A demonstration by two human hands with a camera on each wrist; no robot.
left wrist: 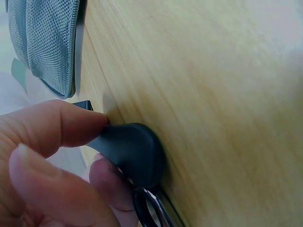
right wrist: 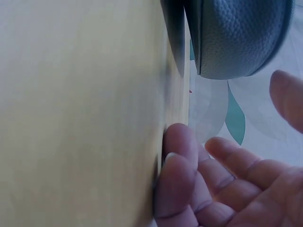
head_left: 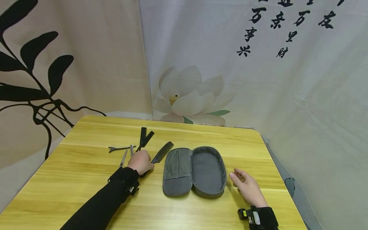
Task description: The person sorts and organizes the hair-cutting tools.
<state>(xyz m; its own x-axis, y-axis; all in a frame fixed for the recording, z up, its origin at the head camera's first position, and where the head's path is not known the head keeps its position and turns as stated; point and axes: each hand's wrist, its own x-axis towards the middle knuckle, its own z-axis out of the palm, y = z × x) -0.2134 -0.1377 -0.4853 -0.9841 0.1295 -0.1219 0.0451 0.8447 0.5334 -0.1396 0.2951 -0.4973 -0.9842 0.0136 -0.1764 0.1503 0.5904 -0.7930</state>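
Note:
My left hand [head_left: 141, 162] reaches over the left part of the table and pinches a dark comb [head_left: 164, 151] by its handle. The comb's wide end points away toward the upper right. In the left wrist view, thumb and finger sit close to the rounded handle end [left wrist: 137, 153], low over the wood. To the right lies an open grey zip case [head_left: 209, 172], its flap with a mesh pocket [head_left: 177, 161] folded out to the left. My right hand [head_left: 248, 187] rests beside the case's right side with relaxed fingers, holding nothing.
Around my left hand lie scissors [head_left: 123, 158], a second slim metal piece [head_left: 131, 150], a black V-shaped piece [head_left: 145, 138] and a thin dark tool with a forked end [head_left: 120, 148]. Printed cloth [head_left: 195, 64] hangs behind the wooden table [head_left: 201, 131].

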